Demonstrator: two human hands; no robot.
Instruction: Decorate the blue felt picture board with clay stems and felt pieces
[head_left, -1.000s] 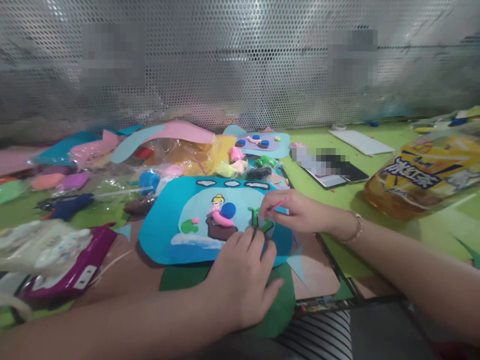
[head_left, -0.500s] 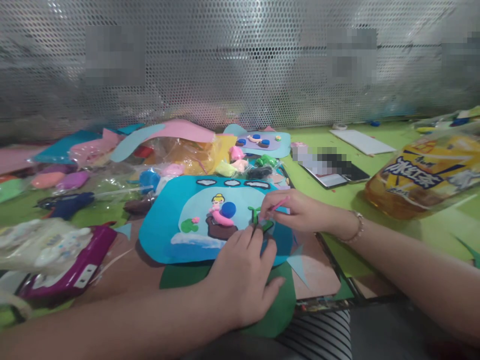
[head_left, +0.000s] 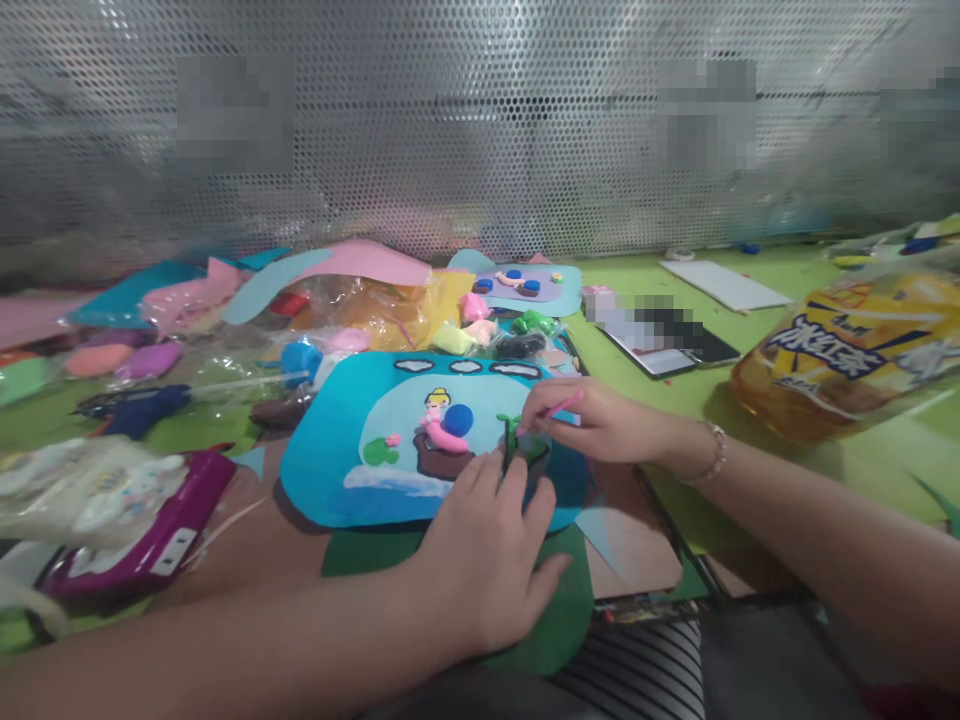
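A blue paper picture [head_left: 315,460] lies in front of me, with a clay figure [head_left: 442,425] in pink and yellow, a blue clay disc [head_left: 458,420] and a brown clay piece [head_left: 442,458] on it. My left hand [head_left: 491,545] rests over its lower edge, fingers stretched out and apart, fingertips beside green clay. In my right hand [head_left: 585,415] is a thin pink clay tool [head_left: 562,403], pinched between the fingers. Its tip, hidden by my fingers, is near the dark-edged green clay plant [head_left: 511,436] on the picture's right side.
Beyond the picture lie colourful clay lumps [head_left: 472,308] and plastic bags. A second clay picture [head_left: 555,285] is at the back. A phone [head_left: 652,345] and a large tea bottle [head_left: 840,350] stand to the right. On the left are a purple case [head_left: 187,510] and a glue gun [head_left: 150,405].
My right hand's fingers have shifted slightly at the green clay, and the pink tool has tilted a little. My left hand stays nearly in place.
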